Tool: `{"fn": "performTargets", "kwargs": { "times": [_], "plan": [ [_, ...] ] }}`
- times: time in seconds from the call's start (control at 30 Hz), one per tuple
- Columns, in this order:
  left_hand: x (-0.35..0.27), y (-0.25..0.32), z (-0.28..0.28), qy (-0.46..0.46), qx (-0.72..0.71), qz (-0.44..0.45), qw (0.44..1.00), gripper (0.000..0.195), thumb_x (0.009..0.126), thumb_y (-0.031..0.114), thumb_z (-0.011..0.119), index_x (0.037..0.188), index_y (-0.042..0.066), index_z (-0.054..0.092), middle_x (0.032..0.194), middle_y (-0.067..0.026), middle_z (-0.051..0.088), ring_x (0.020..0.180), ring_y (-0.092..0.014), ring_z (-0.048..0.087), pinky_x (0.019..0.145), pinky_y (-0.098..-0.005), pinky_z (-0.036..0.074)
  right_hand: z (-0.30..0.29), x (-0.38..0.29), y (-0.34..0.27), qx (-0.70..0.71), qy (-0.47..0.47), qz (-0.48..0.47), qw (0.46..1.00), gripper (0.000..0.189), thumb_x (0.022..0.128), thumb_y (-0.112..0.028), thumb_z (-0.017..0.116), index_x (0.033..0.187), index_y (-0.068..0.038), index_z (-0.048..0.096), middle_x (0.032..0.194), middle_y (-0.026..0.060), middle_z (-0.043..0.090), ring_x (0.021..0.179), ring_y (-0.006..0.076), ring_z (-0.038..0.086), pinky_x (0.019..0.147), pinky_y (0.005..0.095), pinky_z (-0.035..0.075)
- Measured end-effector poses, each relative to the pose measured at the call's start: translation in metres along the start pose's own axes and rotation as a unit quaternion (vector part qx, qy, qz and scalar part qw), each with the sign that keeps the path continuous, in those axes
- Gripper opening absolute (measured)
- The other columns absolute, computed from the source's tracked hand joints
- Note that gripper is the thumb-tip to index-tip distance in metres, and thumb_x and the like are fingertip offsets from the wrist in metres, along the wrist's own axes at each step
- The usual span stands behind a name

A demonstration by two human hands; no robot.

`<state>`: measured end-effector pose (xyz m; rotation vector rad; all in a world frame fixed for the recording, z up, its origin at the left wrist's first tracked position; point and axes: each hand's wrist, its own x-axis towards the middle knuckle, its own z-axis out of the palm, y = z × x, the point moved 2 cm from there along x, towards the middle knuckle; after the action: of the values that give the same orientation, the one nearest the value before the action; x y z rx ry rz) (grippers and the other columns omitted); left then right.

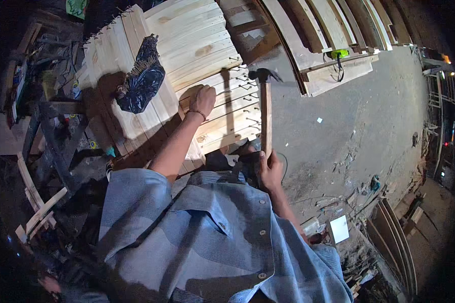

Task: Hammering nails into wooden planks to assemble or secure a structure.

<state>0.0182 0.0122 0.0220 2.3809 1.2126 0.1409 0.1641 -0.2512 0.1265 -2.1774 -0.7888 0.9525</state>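
Note:
My right hand grips the low end of the wooden handle of a claw hammer. Its dark head points away from me, past the edge of the boards. Curled fingers of my left hand rest on a stack of pale wooden slats; whether they hold anything is hidden. Several bent nails stick out along the stack's right end, near the hammer. Left of my left hand, a black plastic bag full of nails lies torn on the boards.
More boards with nail tips along the far left edge extend beyond. At upper right stand long wooden panels with a yellow-green tape measure on them. Scrap wood lies at left; curved boards lean at lower right. A concrete floor spreads right.

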Motion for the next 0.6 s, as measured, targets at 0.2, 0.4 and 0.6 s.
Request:
{"fn": "performTargets", "kwargs": {
  "times": [0.2,0.4,0.6],
  "plan": [
    [0.004,-0.027,0.007,0.032,-0.051,-0.052,0.997,0.009,0.081,0.015,0.058,0.081,0.007,0.063,0.084,-0.0136,0.062,0.087,-0.033,0.06,0.075,-0.0437,0.048,0.006,-0.005,-0.003,-0.05,-0.055,-0.023,0.997,0.027,0.091,-0.024,0.056,0.099,0.0,0.048,0.074,0.028,0.059,0.069,0.0454,0.059,0.056,0.0481,0.045],
    [0.006,-0.036,0.013,0.076,-0.143,-0.052,0.985,0.005,0.078,0.011,0.064,0.078,0.008,0.067,0.08,-0.0147,0.064,0.084,-0.032,0.061,0.073,-0.0416,0.048,0.026,0.006,0.019,-0.129,-0.093,-0.04,0.986,0.027,0.091,-0.024,0.055,0.098,-0.001,0.043,0.075,0.0289,0.059,0.071,0.0482,0.059,0.056,0.0533,0.045],
    [0.0,-0.038,0.017,0.04,-0.236,-0.086,0.967,0.009,0.082,0.008,0.055,0.084,0.008,0.064,0.087,-0.0155,0.061,0.085,-0.034,0.06,0.072,-0.0442,0.048,0.039,0.003,0.022,-0.119,-0.105,-0.061,0.985,0.028,0.091,-0.025,0.055,0.101,-0.002,0.043,0.074,0.0283,0.059,0.069,0.0474,0.059,0.055,0.0529,0.046]
  ]
}}
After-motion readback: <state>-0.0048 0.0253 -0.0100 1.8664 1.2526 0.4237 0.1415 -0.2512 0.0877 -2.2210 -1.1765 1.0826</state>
